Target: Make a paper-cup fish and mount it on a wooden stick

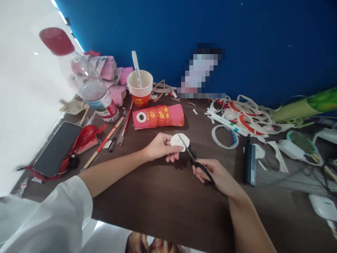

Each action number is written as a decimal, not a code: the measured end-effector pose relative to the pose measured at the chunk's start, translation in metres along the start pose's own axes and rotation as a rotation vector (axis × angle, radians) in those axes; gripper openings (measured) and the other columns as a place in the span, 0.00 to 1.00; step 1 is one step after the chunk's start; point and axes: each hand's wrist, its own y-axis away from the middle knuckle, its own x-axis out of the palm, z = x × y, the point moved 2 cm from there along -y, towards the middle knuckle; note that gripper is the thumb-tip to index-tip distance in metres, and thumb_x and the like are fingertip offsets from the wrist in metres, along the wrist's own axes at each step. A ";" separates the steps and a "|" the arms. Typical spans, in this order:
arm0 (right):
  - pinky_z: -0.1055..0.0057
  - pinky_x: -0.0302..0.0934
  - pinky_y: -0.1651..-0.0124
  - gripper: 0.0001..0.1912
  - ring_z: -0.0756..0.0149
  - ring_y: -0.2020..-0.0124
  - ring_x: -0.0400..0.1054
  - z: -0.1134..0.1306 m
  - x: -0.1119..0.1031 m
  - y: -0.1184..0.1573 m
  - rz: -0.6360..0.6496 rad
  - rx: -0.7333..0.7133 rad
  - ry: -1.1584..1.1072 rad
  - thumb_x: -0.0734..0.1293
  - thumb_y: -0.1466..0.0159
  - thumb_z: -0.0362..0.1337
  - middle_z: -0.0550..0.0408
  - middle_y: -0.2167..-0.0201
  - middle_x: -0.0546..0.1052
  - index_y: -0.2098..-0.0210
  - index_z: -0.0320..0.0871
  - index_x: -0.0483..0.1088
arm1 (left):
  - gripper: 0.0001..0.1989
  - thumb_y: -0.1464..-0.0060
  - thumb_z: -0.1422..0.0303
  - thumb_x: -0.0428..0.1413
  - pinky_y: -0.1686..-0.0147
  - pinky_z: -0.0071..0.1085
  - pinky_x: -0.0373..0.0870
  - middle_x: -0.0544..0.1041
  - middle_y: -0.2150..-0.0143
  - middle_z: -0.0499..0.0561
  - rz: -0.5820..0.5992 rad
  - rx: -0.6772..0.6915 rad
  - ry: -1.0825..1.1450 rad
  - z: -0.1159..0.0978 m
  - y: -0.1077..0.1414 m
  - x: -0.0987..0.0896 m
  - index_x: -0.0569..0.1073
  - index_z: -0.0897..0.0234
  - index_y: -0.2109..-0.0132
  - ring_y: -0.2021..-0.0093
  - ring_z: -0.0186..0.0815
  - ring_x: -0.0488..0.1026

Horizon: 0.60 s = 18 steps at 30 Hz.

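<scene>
Holding one paper piece [175, 140], one scissors pair [194, 162].

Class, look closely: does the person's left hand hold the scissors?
No, the right hand holds the scissors, while the left hand pinches the rounded white piece.

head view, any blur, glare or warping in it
Head view: the bottle looks stretched and tilted, its red cap soft; same head view: the white wall is nearly washed out, a patch against the blue wall pixelated; head view again: paper and scissors fairly clear.
</scene>
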 end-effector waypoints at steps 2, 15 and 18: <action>0.74 0.48 0.77 0.13 0.75 0.81 0.54 -0.001 0.000 0.000 0.005 0.001 0.007 0.62 0.41 0.42 0.61 0.84 0.63 0.78 0.41 0.63 | 0.14 0.58 0.64 0.64 0.89 0.18 0.60 0.73 0.83 0.47 0.000 -0.012 0.010 0.000 -0.001 0.000 0.70 0.71 0.76 0.87 0.23 0.66; 0.75 0.47 0.77 0.14 0.75 0.82 0.54 0.001 -0.002 0.000 0.031 0.013 -0.006 0.63 0.42 0.42 0.61 0.84 0.62 0.79 0.41 0.62 | 0.11 0.56 0.68 0.61 0.91 0.17 0.55 0.71 0.85 0.44 0.002 -0.031 -0.014 0.006 -0.002 -0.004 0.69 0.70 0.76 0.89 0.22 0.63; 0.75 0.47 0.77 0.13 0.75 0.81 0.54 0.002 -0.001 0.000 0.029 0.027 -0.021 0.63 0.42 0.43 0.61 0.84 0.63 0.79 0.41 0.62 | 0.10 0.56 0.68 0.61 0.92 0.17 0.54 0.71 0.85 0.44 -0.002 -0.030 -0.015 0.006 -0.002 -0.003 0.69 0.69 0.76 0.89 0.22 0.63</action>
